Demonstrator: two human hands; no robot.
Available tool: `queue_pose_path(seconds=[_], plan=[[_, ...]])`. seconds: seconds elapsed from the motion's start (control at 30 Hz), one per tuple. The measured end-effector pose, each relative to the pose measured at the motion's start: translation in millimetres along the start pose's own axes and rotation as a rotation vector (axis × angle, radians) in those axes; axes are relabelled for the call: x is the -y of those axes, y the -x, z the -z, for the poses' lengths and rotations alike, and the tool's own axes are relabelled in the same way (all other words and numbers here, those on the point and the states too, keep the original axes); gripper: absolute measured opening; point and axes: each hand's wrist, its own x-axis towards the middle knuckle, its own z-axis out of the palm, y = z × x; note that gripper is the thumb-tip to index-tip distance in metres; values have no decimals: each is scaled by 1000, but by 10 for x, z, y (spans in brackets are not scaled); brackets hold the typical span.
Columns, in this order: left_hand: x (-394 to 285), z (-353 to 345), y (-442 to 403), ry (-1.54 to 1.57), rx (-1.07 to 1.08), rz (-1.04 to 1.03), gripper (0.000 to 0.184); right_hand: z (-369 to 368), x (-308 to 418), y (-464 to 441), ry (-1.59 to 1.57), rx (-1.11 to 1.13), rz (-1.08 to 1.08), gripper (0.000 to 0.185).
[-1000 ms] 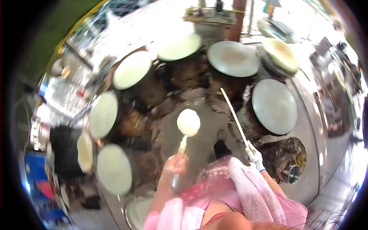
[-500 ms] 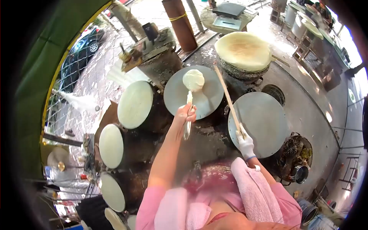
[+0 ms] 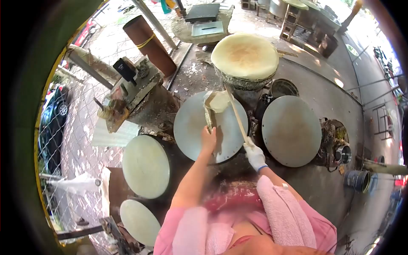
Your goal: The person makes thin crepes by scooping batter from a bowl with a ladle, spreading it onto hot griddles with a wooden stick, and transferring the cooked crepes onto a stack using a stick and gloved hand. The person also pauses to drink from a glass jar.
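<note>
My bare left hand [image 3: 208, 141] is closed around the handle of a batter-coated ladle [image 3: 218, 102]. The ladle is held over a round grey griddle [image 3: 189, 127], and its shadow falls on the plate. I cannot tell whether it touches the surface. My right hand, in a white glove [image 3: 255, 156], grips a long wooden stick [image 3: 236, 114] near its lower end. The stick points away from me across the right part of that griddle. To the right lies a second grey griddle [image 3: 291, 131].
A large pale flatbread [image 3: 245, 56] lies on a round support beyond the griddles. Pale round discs [image 3: 146, 166] stand at the left. A brown pipe [image 3: 148, 44], a block stand [image 3: 146, 100] and a wire fence are further left. A bucket [image 3: 357, 180] sits at the right.
The view has swung left. The ladle, which held a rounded mound of pale batter, is now tipped and shows less batter. The stick is closer to the ladle, over the same griddle.
</note>
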Motion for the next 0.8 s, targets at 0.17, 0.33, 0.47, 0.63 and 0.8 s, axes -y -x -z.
queue_pose_path(seconds=[0.17,0.33,0.47,0.63,0.8], plan=[[-64,851,135,-196,-99,-104,42,-496,383,10,49,-28,78,46],[-11,1518,259,-55,-115,-237,31,-254,-107,-172,-38,-217,312,45],[81,1771,400,-126,-5,-136,26,-274,698,58,-338,302,-200,45],[361,1917,741,137,-112,212,26,236,428,-193,-58,110,233,46],[180,1922,1008,275,-164,309,14,184,548,-580,-271,444,-134,45]])
